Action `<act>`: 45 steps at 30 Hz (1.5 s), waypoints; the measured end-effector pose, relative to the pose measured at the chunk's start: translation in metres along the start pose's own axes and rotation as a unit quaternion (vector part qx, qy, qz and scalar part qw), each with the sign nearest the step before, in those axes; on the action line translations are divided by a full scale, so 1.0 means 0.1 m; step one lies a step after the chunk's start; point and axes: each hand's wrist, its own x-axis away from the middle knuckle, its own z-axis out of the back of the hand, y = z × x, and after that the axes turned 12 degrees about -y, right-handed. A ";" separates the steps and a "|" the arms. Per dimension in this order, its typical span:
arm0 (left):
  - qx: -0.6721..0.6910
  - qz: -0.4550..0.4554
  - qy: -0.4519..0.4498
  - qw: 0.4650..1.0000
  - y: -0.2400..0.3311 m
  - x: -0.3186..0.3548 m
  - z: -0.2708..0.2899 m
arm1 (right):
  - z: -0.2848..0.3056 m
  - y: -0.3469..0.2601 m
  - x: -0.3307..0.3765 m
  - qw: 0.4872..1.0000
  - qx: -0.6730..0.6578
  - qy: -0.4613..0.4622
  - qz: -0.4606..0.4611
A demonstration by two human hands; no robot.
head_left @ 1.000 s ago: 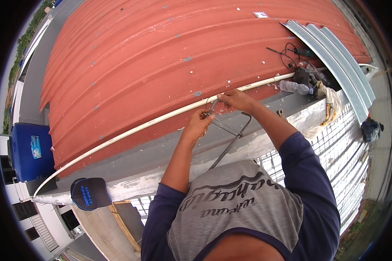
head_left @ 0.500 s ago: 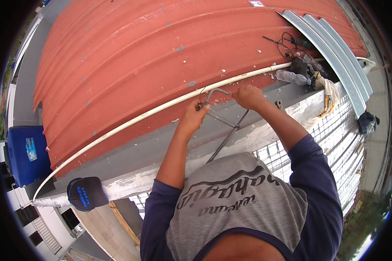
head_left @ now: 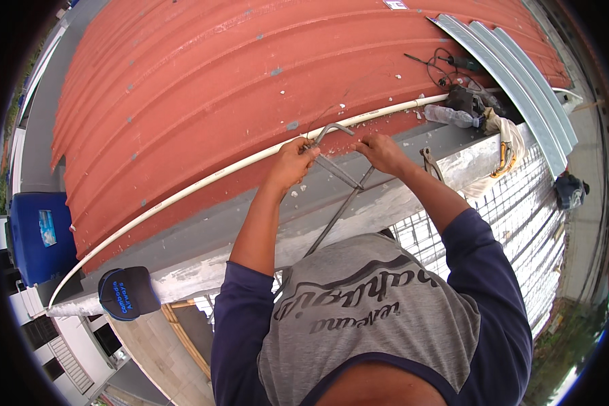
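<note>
- Head view, looking down a red corrugated roof (head_left: 250, 81) to its lower edge, where a white pipe (head_left: 203, 181) runs along the grey ledge (head_left: 203, 230).
- Left hand (head_left: 292, 162): fingers closed around the bent end of a thin metal rod (head_left: 338, 210), right at the pipe; the grip looks meant to steady the hooked end against it.
- Right hand (head_left: 380, 150): fingertips pinched together just beside the hook, apparently on fine wire, though the wire itself is too thin to confirm.
- Rod: slants down from the hands toward the person's chest, so its length serves as a lever.
- Dark cap (head_left: 125, 292): parked on the ledge, well to the left.
- Clear plastic bottle (head_left: 450, 116), power tool with cable (head_left: 457, 64) and stacked grey metal sheets (head_left: 514, 68): set to the right, within reach on the roof edge.
</note>
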 end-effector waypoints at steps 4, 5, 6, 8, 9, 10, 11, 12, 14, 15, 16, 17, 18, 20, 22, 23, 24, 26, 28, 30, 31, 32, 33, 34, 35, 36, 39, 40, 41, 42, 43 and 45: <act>0.021 0.006 -0.004 1.000 -0.07 -0.03 0.06 | -0.04 -0.01 -0.04 0.999 -0.024 0.027 0.012; 0.024 0.002 -0.012 1.000 -0.07 -0.08 0.05 | -0.01 0.00 -0.02 0.999 -0.032 0.039 0.008; 0.015 0.006 0.001 1.000 -0.08 -0.10 0.04 | 0.02 -0.01 -0.04 1.000 -0.015 0.015 0.000; -0.003 0.010 0.022 1.000 -0.09 -0.12 0.01 | 0.10 -0.01 -0.06 0.999 0.019 -0.029 -0.022; -0.006 0.009 0.022 1.000 -0.12 -0.14 0.01 | 0.16 -0.01 0.03 0.999 0.024 0.041 -0.007; -0.008 0.008 0.022 1.000 -0.13 -0.16 0.02 | 0.20 -0.03 0.17 0.993 0.031 0.112 0.008; -0.008 0.006 0.024 1.000 -0.15 -0.19 0.01 | 0.24 -0.10 0.33 0.983 0.041 0.179 0.025; 0.000 0.011 0.030 0.999 -0.17 -0.16 0.04 | 0.34 -0.21 0.54 0.980 0.075 0.186 0.004; 0.021 0.021 0.048 0.998 -0.19 -0.08 0.11 | 0.50 -0.26 1.05 0.971 0.146 0.181 -0.048; 0.008 0.013 0.047 0.999 -0.19 -0.10 0.11 | 0.51 -0.22 1.32 0.964 0.184 0.172 -0.088; -0.005 0.005 0.052 0.999 -0.19 -0.12 0.10 | 0.50 -0.21 1.52 0.963 0.177 0.098 -0.175; -0.014 -0.001 0.060 0.998 -0.21 -0.11 0.07 | 0.45 -0.17 1.72 0.950 0.172 0.021 -0.259; -0.023 -0.010 0.052 0.998 -0.21 -0.11 0.05 | 0.33 0.01 1.91 0.944 0.182 0.001 -0.274; -0.049 -0.025 0.044 0.998 -0.18 -0.11 0.05 | 0.03 0.29 2.09 0.948 0.163 0.011 -0.272; -0.016 -0.038 0.034 0.999 -0.24 -0.12 0.07 | -0.08 0.47 2.12 0.956 0.143 0.049 -0.253; -0.004 -0.048 0.025 0.999 -0.24 -0.11 0.08 | -0.08 0.52 2.09 0.955 0.146 0.065 -0.248; 0.012 -0.057 0.026 0.998 -0.24 -0.09 0.09 | -0.07 0.57 2.05 0.955 0.149 0.081 -0.243; -0.026 -0.053 0.020 0.998 -0.23 -0.04 0.14 | 0.15 0.51 2.01 0.953 -0.054 0.044 -0.295; -0.055 -0.062 0.022 0.996 -0.26 -0.03 0.15 | 0.30 0.51 1.97 0.926 -0.272 0.027 -0.260; -0.075 -0.082 0.036 0.993 -0.30 -0.07 0.13 | 0.44 0.27 1.88 0.947 -0.236 0.029 -0.215; -0.099 -0.079 0.038 0.991 -0.29 -0.07 0.13 | 0.50 0.11 1.83 0.956 -0.220 0.029 -0.192; -0.125 -0.074 0.036 0.989 -0.21 -0.01 0.11 | 0.57 -0.05 1.75 0.971 -0.180 0.011 -0.155; -0.152 -0.070 0.031 0.985 -0.15 0.04 0.10 | 0.69 -0.20 1.67 0.981 -0.111 -0.037 -0.154; -0.156 -0.071 0.032 0.985 -0.12 0.06 0.09 | 0.76 -0.24 1.58 0.991 -0.036 -0.062 -0.116; -0.161 -0.073 0.034 0.984 -0.08 0.10 0.08 | 0.84 -0.30 1.48 0.993 0.040 -0.085 -0.076; -0.167 -0.072 0.037 0.983 -0.07 0.11 0.08 | 0.91 -0.43 1.35 0.984 0.122 -0.109 -0.073; -0.191 -0.092 0.071 0.975 -0.28 -0.05 0.07 | 1.05 -0.82 0.97 0.931 0.336 -0.140 -0.038; -0.190 -0.098 0.074 0.974 -0.30 -0.08 0.05 | 1.07 -0.84 0.88 0.914 0.385 -0.126 -0.014; -0.188 -0.102 0.078 0.974 -0.30 -0.07 0.04 | 1.09 -0.87 0.78 0.895 0.431 -0.112 0.014; -0.186 -0.105 0.085 0.973 -0.31 -0.06 0.03 | 1.12 -0.93 0.66 0.888 0.444 -0.120 0.013; -0.188 -0.109 0.092 0.972 -0.31 -0.05 0.03 | 1.15 -0.99 0.55 0.880 0.457 -0.127 0.012; -0.188 -0.116 0.104 0.970 -0.31 -0.04 0.02 | 1.17 -1.12 0.42 0.863 0.487 -0.132 0.013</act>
